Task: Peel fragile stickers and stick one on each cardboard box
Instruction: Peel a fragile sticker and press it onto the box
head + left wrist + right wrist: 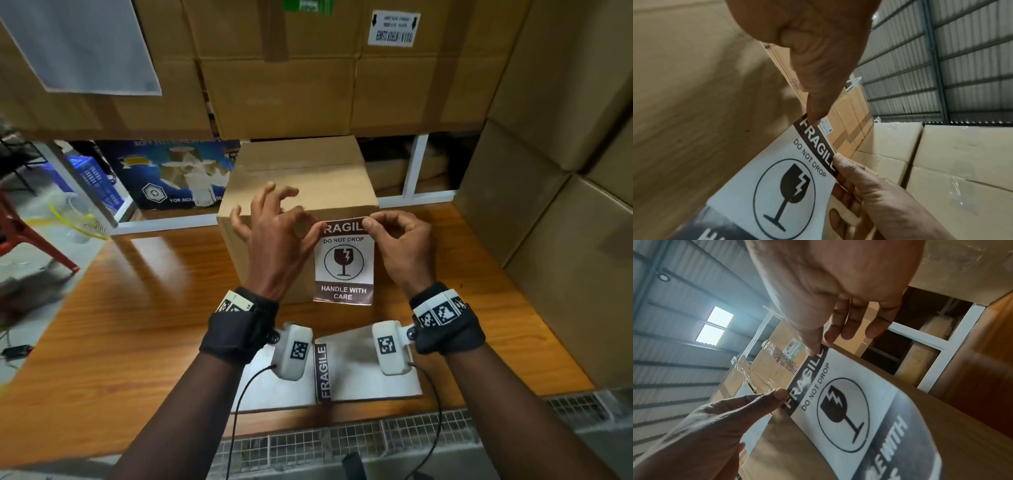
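A small taped cardboard box [301,178] stands on the wooden table [137,325]. A white and brown FRAGILE sticker [344,263] hangs against its front face, its top at the box's upper edge. My left hand [315,226] pinches the sticker's top left corner, with the other fingers spread over the box top. My right hand [369,222] pinches the top right corner. In the left wrist view the thumb [813,118] presses on the sticker [777,170]. In the right wrist view the right hand [816,350] holds the sticker [859,378] by its corner.
White sticker backing sheets [370,387] with a FRAGILE strip [323,371] lie on the table under my wrists. Large cardboard boxes [565,240] are stacked behind and at the right. A blue printed box [171,174] and a white frame [416,168] stand behind; a red stool [30,236] is left.
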A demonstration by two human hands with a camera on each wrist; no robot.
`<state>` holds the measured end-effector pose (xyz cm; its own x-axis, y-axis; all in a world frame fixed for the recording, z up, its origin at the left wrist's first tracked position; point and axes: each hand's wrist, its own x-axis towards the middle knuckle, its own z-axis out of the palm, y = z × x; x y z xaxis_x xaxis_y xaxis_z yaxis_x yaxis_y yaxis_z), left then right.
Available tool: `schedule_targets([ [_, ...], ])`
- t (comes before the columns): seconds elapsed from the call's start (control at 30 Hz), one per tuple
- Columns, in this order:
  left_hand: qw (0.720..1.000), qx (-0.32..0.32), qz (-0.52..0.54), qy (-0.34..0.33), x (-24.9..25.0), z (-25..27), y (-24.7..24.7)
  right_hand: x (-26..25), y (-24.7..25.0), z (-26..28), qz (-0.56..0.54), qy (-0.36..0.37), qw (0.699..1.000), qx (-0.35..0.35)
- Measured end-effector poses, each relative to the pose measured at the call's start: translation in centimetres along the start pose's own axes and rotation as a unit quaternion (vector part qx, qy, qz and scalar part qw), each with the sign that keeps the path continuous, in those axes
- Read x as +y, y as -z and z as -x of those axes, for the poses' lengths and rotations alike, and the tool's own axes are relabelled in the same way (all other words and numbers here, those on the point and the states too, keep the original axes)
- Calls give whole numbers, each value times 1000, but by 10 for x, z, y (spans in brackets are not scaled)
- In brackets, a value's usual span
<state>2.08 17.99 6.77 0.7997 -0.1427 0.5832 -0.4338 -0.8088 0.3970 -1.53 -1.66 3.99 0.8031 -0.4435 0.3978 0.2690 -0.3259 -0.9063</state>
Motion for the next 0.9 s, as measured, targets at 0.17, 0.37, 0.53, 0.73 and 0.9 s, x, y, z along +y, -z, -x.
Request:
schedule_targets([
  [0.17, 998, -31, 30, 38, -4, -7, -5, 8, -7, -10, 47, 7, 999, 24],
  [0.37, 997, -30, 23, 69, -2, -10, -8, 12, -10, -10, 17, 14, 999, 28],
  [0.53, 997, -18, 22, 71, -3, -10, -9, 13, -14, -11, 6, 18, 999, 31],
  [0.73, 996, -10, 31, 78, -2, -10, -10, 14, -15, -13, 12, 16, 999, 29],
  [0.9, 996, -7, 36, 80, -3, -9, -10, 13, -13, -13, 17, 20, 1000, 13],
])
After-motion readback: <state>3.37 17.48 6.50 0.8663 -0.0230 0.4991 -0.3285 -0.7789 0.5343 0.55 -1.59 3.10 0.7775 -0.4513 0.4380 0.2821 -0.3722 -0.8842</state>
